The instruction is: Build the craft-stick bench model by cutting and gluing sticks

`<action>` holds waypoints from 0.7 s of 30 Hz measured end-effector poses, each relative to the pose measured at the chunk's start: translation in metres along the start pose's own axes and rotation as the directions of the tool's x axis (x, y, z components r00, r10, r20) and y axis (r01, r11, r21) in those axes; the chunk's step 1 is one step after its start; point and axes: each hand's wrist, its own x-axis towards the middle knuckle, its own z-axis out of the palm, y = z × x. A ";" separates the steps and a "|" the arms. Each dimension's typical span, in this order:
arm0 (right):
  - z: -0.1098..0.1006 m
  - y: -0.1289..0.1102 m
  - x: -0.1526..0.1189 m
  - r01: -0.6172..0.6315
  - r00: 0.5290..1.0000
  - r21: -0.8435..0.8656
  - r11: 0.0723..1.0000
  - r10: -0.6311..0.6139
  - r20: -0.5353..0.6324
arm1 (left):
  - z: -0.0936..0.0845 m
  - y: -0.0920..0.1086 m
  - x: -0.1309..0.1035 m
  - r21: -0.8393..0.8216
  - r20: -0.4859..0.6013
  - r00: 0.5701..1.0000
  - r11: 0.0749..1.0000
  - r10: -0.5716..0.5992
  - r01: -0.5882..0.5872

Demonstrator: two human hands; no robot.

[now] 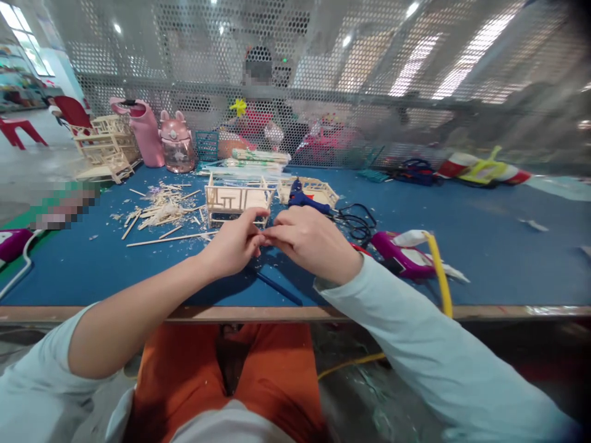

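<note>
My left hand (236,242) and my right hand (310,239) meet fingertip to fingertip above the blue table. Both are closed in a pinch, and whatever lies between the fingers is too small or hidden to name. Just behind them stands a small wooden stick frame (237,198), partly covered by my left hand. A blue glue gun (305,198) rests beyond my right hand, against a second stick-built piece (318,189). A dark blue stick-like tool (279,288) lies on the table below my hands.
Loose wooden sticks and scraps (161,206) are piled at left. Further back stand a pink bottle (146,132), a clear pink jar (177,144) and a stick-built model (108,147). A purple-and-white power strip (406,255) with a yellow cable sits at right. A perforated metal screen (323,74) closes off the back.
</note>
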 end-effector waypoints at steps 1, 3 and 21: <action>0.000 0.002 0.005 0.040 0.999 0.005 0.999 -0.040 -0.001 | -0.001 0.000 0.001 -0.008 0.000 1.000 1.000 -0.002 0.002; 0.000 0.008 0.012 0.096 0.995 0.021 0.995 -0.096 -0.007 | -0.002 -0.001 0.003 -0.047 0.002 1.000 0.999 -0.018 0.018; 0.059 0.041 0.023 -0.194 0.936 -0.078 0.978 0.161 -0.313 | -0.095 0.018 0.081 0.483 0.244 0.963 0.875 -0.111 -0.022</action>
